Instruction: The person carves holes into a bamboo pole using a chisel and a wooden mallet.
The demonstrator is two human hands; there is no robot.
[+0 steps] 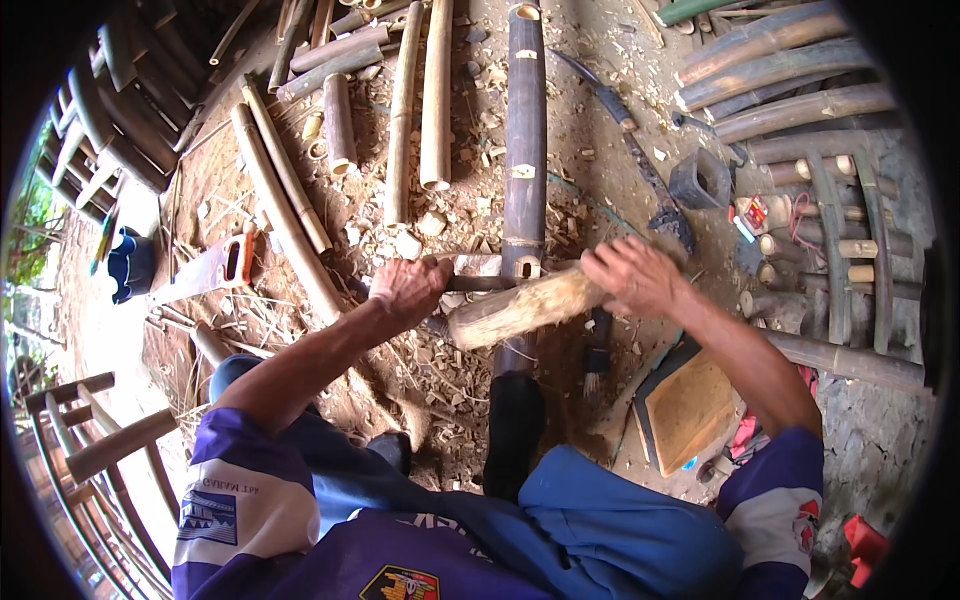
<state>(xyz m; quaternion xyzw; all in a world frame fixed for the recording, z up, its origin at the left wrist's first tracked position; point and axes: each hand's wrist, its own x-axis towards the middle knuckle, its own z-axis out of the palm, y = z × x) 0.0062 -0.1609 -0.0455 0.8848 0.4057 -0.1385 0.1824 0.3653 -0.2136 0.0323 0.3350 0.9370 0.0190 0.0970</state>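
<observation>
My left hand (405,290) is closed round the end of a dark, narrow bar-shaped tool (480,284). The tool points right, to the side of a long dark bamboo pole (526,130); its exact kind is unclear. Near its tip, a small squared hole (527,267) is cut in the pole. Several pale notches mark the pole farther up. My right hand (632,277) grips one end of a thick, pale, worn wooden mallet (525,308). The mallet slants across and above the pole, its blunt end just below the tool. My dark-covered foot (515,425) rests over the pole's near end.
Wood chips litter the ground. Cut bamboo lengths (437,95) lie ahead, and a handsaw (205,272) sits at left. A curved blade with a dark handle (610,100) lies right of the pole. Bamboo pieces (775,50) and a board (690,405) are at right.
</observation>
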